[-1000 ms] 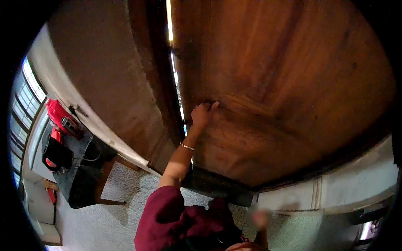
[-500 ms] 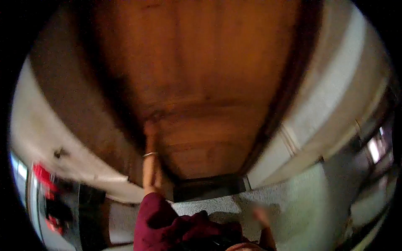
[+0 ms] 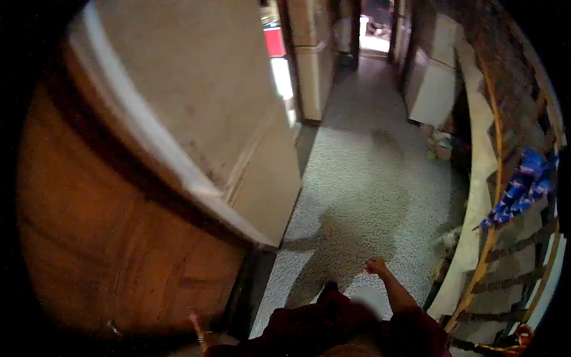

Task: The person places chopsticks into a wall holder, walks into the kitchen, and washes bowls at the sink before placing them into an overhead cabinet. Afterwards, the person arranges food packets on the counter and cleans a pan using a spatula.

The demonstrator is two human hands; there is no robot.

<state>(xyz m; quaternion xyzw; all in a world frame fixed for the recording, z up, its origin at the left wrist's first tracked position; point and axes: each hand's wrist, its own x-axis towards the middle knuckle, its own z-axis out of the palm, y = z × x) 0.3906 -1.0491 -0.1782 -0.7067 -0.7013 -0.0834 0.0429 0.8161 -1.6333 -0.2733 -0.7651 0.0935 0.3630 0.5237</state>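
At the lower left, my left hand (image 3: 196, 324) is small and dim beside the brown wooden door (image 3: 137, 256), with a bracelet at the wrist. One finger or the thumb points up; the other fingers are too dark to read. A small shiny fitting (image 3: 113, 327) shows on the door, left of that hand. My right hand (image 3: 375, 266) hangs over the speckled floor (image 3: 363, 172), its fingers curled in. Whether anything is inside them is too small to tell. A dark red garment covers my body below.
A pale wall (image 3: 196, 89) runs beside the door frame. Ahead, a corridor leads to a bright doorway (image 3: 376, 35). Steps (image 3: 517, 262) with a yellowish edge rise on the right, with a blue patterned cloth (image 3: 520, 187) on them. Small items (image 3: 441, 146) lie beside the stairs.
The view has swung right, from the door to the corridor and stairs. The door and my left hand now sit at the lower left. My right hand is further forward in view.
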